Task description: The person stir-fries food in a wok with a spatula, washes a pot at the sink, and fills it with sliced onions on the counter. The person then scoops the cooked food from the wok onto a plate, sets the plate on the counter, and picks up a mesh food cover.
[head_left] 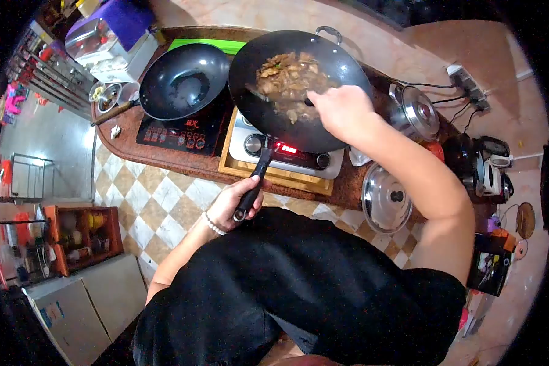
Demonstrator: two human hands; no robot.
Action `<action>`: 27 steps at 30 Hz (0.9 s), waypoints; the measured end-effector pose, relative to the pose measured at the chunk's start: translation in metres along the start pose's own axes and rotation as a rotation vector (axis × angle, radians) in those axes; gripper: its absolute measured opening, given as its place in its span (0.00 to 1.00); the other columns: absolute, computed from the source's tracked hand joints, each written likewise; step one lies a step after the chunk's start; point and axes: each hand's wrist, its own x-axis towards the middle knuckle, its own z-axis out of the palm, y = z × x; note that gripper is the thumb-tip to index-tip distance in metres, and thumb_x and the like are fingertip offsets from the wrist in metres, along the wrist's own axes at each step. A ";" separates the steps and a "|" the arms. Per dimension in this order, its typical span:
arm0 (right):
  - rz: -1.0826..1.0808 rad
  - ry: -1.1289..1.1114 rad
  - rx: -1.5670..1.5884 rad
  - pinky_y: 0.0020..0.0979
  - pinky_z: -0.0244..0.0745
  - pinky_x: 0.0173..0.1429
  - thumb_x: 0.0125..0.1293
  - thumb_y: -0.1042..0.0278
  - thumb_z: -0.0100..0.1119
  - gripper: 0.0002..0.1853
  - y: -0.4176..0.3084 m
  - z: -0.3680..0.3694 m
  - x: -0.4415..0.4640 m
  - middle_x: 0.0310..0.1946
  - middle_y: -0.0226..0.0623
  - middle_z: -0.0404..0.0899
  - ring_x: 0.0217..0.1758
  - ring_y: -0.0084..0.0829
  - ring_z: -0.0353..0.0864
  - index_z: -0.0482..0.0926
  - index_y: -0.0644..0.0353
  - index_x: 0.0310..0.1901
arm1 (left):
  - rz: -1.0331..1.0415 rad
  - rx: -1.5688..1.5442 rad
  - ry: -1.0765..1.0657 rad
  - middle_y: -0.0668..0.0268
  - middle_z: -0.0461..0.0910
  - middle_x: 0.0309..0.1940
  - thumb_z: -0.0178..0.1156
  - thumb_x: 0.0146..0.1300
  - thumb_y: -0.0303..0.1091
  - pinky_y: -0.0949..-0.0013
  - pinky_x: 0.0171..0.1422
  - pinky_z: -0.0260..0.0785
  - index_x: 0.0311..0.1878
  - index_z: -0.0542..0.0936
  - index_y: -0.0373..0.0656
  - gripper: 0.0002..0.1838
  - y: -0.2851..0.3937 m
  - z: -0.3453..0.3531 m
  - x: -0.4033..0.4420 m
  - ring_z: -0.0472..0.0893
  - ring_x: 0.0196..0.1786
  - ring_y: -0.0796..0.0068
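My left hand (241,201) is wrapped round the black handle (264,163) of a large dark wok (341,61). In the wok lie browned, sliced pieces of food (291,73) in some sauce. Over the wok's right side, my right hand (341,110) is closed round the dark handle of a spatula (259,94). Its blade is blurred and reaches into the food at the left; much of the tool is hidden. Beneath the wok is a silver cooker (293,163) with a lit red display, standing on a wooden frame (280,182).
A second wok (186,76) rests on a black induction cooker (177,139) at the left. A glass lid (387,198) lies at the counter's right edge. Behind it stand a lidded steel pot (416,113) and a power strip (468,88) with cables. Small bowls (110,97) sit far left.
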 end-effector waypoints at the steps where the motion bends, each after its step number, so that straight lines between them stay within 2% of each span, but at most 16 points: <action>1: 0.072 0.028 -0.017 0.38 0.79 0.39 0.59 0.67 0.49 0.09 0.005 0.016 0.014 0.35 0.43 0.83 0.39 0.38 0.84 0.81 0.56 0.34 | 0.002 -0.009 0.009 0.67 0.71 0.17 0.44 0.70 0.45 0.78 0.17 0.59 0.47 0.72 0.37 0.19 0.001 0.001 0.000 0.68 0.15 0.78; 2: 0.142 0.056 -0.034 0.38 0.79 0.40 0.59 0.67 0.49 0.10 0.013 0.024 0.029 0.36 0.43 0.82 0.40 0.38 0.84 0.81 0.56 0.35 | 0.008 -0.007 0.005 0.67 0.71 0.17 0.44 0.70 0.45 0.78 0.17 0.59 0.47 0.72 0.37 0.19 0.002 0.002 0.001 0.68 0.15 0.78; 4: 0.260 -0.031 0.021 0.38 0.79 0.45 0.61 0.63 0.51 0.12 0.052 0.031 0.046 0.39 0.42 0.82 0.44 0.39 0.83 0.82 0.53 0.41 | -0.002 0.029 0.051 0.67 0.71 0.17 0.45 0.70 0.45 0.78 0.17 0.59 0.47 0.72 0.38 0.18 -0.001 -0.002 0.001 0.68 0.15 0.78; 6: 0.397 -0.085 0.154 0.40 0.77 0.50 0.63 0.58 0.51 0.13 0.079 0.003 0.032 0.43 0.40 0.82 0.47 0.39 0.81 0.82 0.48 0.45 | -0.003 0.012 0.050 0.67 0.71 0.17 0.46 0.70 0.45 0.78 0.17 0.59 0.46 0.72 0.38 0.18 -0.004 -0.005 0.002 0.68 0.15 0.78; 8: 0.418 -0.066 0.139 0.40 0.75 0.53 0.64 0.54 0.51 0.14 0.096 -0.016 0.017 0.45 0.38 0.81 0.49 0.40 0.80 0.82 0.45 0.46 | 0.009 -0.005 0.018 0.67 0.71 0.17 0.46 0.69 0.46 0.77 0.17 0.59 0.46 0.72 0.38 0.18 -0.004 -0.005 0.003 0.68 0.15 0.78; 9: 0.424 0.042 0.080 0.39 0.77 0.49 0.63 0.58 0.52 0.12 0.098 -0.015 0.012 0.43 0.39 0.82 0.46 0.39 0.82 0.82 0.46 0.43 | 0.009 -0.010 0.019 0.67 0.71 0.17 0.46 0.69 0.46 0.77 0.17 0.59 0.46 0.72 0.38 0.18 -0.004 -0.005 0.003 0.68 0.15 0.78; 10: 0.421 0.039 0.081 0.39 0.77 0.49 0.63 0.58 0.52 0.12 0.095 -0.012 0.016 0.43 0.39 0.82 0.46 0.39 0.82 0.82 0.46 0.43 | -0.010 -0.019 0.034 0.67 0.71 0.17 0.46 0.69 0.46 0.77 0.17 0.59 0.46 0.72 0.38 0.18 -0.003 -0.004 0.003 0.68 0.15 0.78; 12: 0.330 0.016 -0.162 0.37 0.79 0.42 0.60 0.63 0.53 0.11 0.084 0.003 0.028 0.38 0.40 0.83 0.41 0.37 0.84 0.83 0.50 0.40 | -0.029 -0.020 0.048 0.67 0.71 0.17 0.46 0.69 0.46 0.77 0.17 0.58 0.45 0.72 0.39 0.18 -0.003 -0.003 0.001 0.68 0.15 0.78; 13: 0.195 -0.036 -0.263 0.36 0.80 0.37 0.58 0.67 0.53 0.10 0.076 0.019 0.030 0.33 0.40 0.83 0.36 0.36 0.85 0.82 0.54 0.37 | -0.028 0.000 0.058 0.67 0.71 0.17 0.46 0.69 0.46 0.77 0.17 0.58 0.45 0.72 0.39 0.18 -0.003 -0.004 0.001 0.67 0.15 0.78; 14: 0.083 -0.014 -0.265 0.36 0.80 0.36 0.58 0.68 0.52 0.09 0.066 0.044 0.029 0.31 0.40 0.83 0.35 0.36 0.85 0.82 0.56 0.36 | -0.024 0.019 0.066 0.67 0.70 0.17 0.46 0.69 0.46 0.77 0.17 0.58 0.45 0.72 0.39 0.18 -0.002 -0.004 0.002 0.67 0.15 0.78; 15: 0.004 -0.008 -0.273 0.36 0.79 0.37 0.59 0.68 0.52 0.09 0.045 0.032 0.014 0.30 0.39 0.83 0.35 0.35 0.85 0.82 0.56 0.37 | -0.022 0.020 0.064 0.67 0.70 0.17 0.46 0.69 0.46 0.77 0.17 0.58 0.45 0.72 0.39 0.18 -0.001 -0.004 0.003 0.67 0.15 0.78; 18: -0.039 0.002 -0.237 0.34 0.76 0.35 0.59 0.69 0.51 0.14 0.034 -0.006 -0.024 0.27 0.35 0.81 0.33 0.35 0.82 0.78 0.50 0.48 | 0.005 -0.017 0.042 0.67 0.71 0.17 0.46 0.69 0.45 0.77 0.17 0.58 0.46 0.72 0.38 0.18 -0.005 -0.007 0.003 0.67 0.15 0.78; 20: -0.037 -0.015 -0.236 0.33 0.75 0.37 0.58 0.68 0.53 0.14 0.039 -0.036 -0.048 0.26 0.34 0.80 0.33 0.34 0.81 0.80 0.47 0.47 | -0.036 -0.014 0.033 0.68 0.71 0.17 0.46 0.69 0.45 0.77 0.17 0.58 0.46 0.72 0.37 0.19 -0.004 -0.008 0.005 0.68 0.15 0.78; 23: -0.097 -0.064 -0.224 0.33 0.75 0.36 0.55 0.68 0.57 0.14 0.037 -0.069 -0.079 0.25 0.33 0.80 0.33 0.33 0.81 0.82 0.48 0.45 | 0.004 0.005 0.038 0.68 0.71 0.17 0.45 0.69 0.45 0.78 0.17 0.59 0.46 0.72 0.37 0.19 -0.002 -0.005 0.003 0.68 0.15 0.78; 26: -0.166 -0.145 -0.264 0.33 0.75 0.36 0.55 0.69 0.55 0.15 0.016 -0.062 -0.077 0.26 0.34 0.81 0.32 0.33 0.82 0.82 0.48 0.45 | 0.000 0.021 0.037 0.68 0.70 0.17 0.45 0.69 0.46 0.78 0.18 0.59 0.46 0.72 0.37 0.19 0.000 -0.003 0.002 0.68 0.15 0.78; 27: -0.091 -0.214 -0.281 0.33 0.76 0.35 0.56 0.71 0.53 0.15 0.007 -0.051 -0.066 0.27 0.34 0.81 0.33 0.33 0.82 0.82 0.48 0.44 | -0.007 0.010 0.029 0.68 0.70 0.17 0.45 0.69 0.46 0.77 0.18 0.59 0.46 0.72 0.37 0.19 0.000 -0.002 0.002 0.68 0.15 0.78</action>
